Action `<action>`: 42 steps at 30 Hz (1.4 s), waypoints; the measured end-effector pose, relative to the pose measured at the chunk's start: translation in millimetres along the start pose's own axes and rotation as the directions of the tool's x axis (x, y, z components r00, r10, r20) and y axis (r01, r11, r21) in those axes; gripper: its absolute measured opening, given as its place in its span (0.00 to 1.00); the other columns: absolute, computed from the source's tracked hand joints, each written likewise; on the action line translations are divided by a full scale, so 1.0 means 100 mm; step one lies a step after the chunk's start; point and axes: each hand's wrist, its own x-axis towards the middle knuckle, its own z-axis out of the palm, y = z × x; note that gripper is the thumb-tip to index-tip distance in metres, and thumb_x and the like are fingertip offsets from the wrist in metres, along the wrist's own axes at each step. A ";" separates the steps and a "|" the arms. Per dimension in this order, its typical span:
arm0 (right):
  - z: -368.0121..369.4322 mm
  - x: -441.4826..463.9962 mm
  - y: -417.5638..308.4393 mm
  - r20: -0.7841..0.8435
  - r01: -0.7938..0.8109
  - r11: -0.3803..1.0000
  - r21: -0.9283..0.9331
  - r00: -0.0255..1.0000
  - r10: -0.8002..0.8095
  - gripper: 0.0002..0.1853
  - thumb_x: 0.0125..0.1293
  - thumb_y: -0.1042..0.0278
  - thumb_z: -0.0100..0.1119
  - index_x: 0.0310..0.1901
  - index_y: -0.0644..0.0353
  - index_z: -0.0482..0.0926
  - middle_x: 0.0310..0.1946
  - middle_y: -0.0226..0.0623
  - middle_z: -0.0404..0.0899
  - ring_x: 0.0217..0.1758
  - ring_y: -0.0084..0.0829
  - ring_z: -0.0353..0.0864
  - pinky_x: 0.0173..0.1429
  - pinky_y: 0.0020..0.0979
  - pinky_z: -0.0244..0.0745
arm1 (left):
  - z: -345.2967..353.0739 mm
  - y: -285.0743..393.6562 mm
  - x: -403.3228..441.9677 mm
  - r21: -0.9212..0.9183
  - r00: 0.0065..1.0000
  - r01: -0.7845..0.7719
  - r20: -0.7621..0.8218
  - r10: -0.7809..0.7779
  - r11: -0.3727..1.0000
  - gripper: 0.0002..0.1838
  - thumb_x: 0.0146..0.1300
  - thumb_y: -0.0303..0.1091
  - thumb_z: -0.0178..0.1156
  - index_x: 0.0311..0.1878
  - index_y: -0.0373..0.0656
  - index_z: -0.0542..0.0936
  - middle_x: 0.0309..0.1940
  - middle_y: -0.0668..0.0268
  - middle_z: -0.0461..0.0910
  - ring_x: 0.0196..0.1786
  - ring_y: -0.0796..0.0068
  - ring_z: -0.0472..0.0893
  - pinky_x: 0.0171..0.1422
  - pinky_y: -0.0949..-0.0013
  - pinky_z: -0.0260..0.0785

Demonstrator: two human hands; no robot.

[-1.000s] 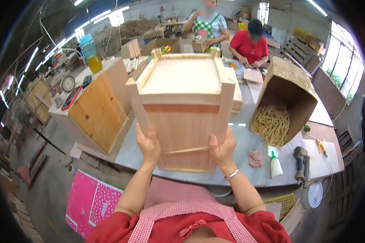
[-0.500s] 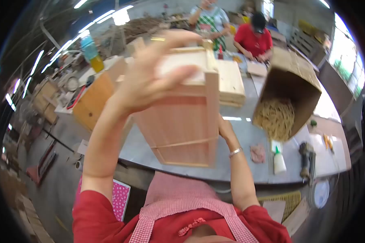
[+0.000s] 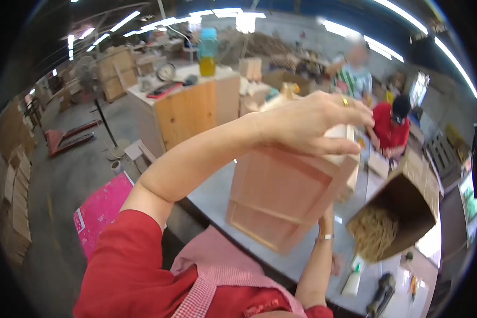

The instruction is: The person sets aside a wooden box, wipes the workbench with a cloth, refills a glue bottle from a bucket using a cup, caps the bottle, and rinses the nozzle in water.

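Note:
A wooden box point(image 3: 281, 185) with a thin band around it stands tilted over the metal table point(image 3: 209, 196). My left hand point(image 3: 312, 124) reaches across its top, thumb and fingers spread over the upper edge and corner post, gripping it. Low at the box's right side is my right hand point(image 3: 326, 217), mostly hidden behind the box, so its fingers do not show. A bracelet is on that wrist.
A cardboard carton point(image 3: 408, 206) of tan strips lies right, near a glue bottle point(image 3: 352, 281) and a power tool point(image 3: 381, 294). Left stands a wooden cabinet point(image 3: 188, 114) with a bottle point(image 3: 208, 53). Two people point(image 3: 391, 127) point(image 3: 353, 74) are across the table.
My left hand has moved from the box's left side to its top. My right hand has gone behind the right side. The box has turned and tilted, and the view has swung left.

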 end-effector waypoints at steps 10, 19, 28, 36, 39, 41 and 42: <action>-0.51 0.39 -0.69 -0.222 -0.332 0.749 0.574 0.817 0.532 0.19 0.69 0.68 0.53 0.20 0.68 0.69 0.18 0.25 0.66 0.25 0.17 0.61 0.27 0.30 0.57 | 0.48 0.12 -0.02 -0.256 0.944 0.325 0.142 -0.297 0.911 0.11 0.70 0.31 0.60 0.53 0.42 0.82 0.47 0.60 0.86 0.57 0.60 0.84 0.64 0.60 0.72; -0.71 0.01 -1.26 -0.284 -0.284 0.937 0.201 0.899 0.334 0.13 0.72 0.69 0.55 0.29 0.67 0.74 0.20 0.27 0.68 0.25 0.19 0.64 0.30 0.28 0.61 | 0.52 0.02 -0.08 -0.220 0.973 0.228 0.081 -0.215 0.949 0.14 0.69 0.31 0.61 0.56 0.44 0.83 0.53 0.58 0.85 0.70 0.54 0.76 0.71 0.55 0.67; -1.44 0.77 -2.81 -0.446 0.429 0.889 -0.158 0.773 -0.452 0.10 0.66 0.71 0.67 0.46 0.66 0.81 0.40 0.39 0.81 0.43 0.32 0.81 0.45 0.30 0.76 | -0.22 0.18 -0.86 0.309 0.861 0.389 -0.458 -0.223 0.868 0.14 0.61 0.33 0.69 0.50 0.41 0.84 0.49 0.58 0.84 0.53 0.56 0.82 0.58 0.59 0.73; -1.43 0.77 -2.91 -0.462 0.427 0.887 -0.177 0.760 -0.458 0.07 0.59 0.75 0.69 0.33 0.62 0.78 0.32 0.40 0.80 0.38 0.41 0.80 0.45 0.35 0.74 | -0.23 0.13 -1.34 0.213 0.830 0.477 -0.428 -0.358 0.852 0.11 0.60 0.29 0.68 0.45 0.39 0.83 0.41 0.57 0.85 0.45 0.57 0.85 0.52 0.63 0.75; -1.35 0.89 -2.97 -0.515 0.436 0.879 -0.191 0.718 -0.468 0.08 0.59 0.77 0.69 0.31 0.63 0.76 0.29 0.38 0.79 0.35 0.37 0.78 0.43 0.34 0.74 | -0.27 0.09 -1.29 0.191 0.806 0.441 -0.514 -0.293 0.877 0.08 0.62 0.27 0.66 0.44 0.38 0.83 0.40 0.57 0.85 0.44 0.61 0.85 0.50 0.66 0.75; -1.27 0.86 -2.91 -0.554 0.441 0.879 -0.183 0.692 -0.463 0.09 0.60 0.78 0.69 0.30 0.63 0.75 0.28 0.37 0.78 0.34 0.33 0.77 0.40 0.32 0.72 | -0.22 0.08 -1.27 0.132 0.794 0.436 -0.523 -0.311 0.890 0.08 0.62 0.27 0.66 0.44 0.38 0.83 0.40 0.58 0.85 0.43 0.63 0.85 0.49 0.67 0.75; -1.28 0.88 -2.91 -0.546 0.444 0.872 -0.206 0.687 -0.479 0.09 0.60 0.78 0.69 0.30 0.63 0.75 0.28 0.37 0.78 0.34 0.33 0.77 0.40 0.32 0.72 | -0.24 0.04 -1.27 0.103 0.779 0.451 -0.530 -0.335 0.886 0.08 0.63 0.27 0.66 0.44 0.38 0.83 0.39 0.58 0.85 0.42 0.65 0.85 0.49 0.68 0.75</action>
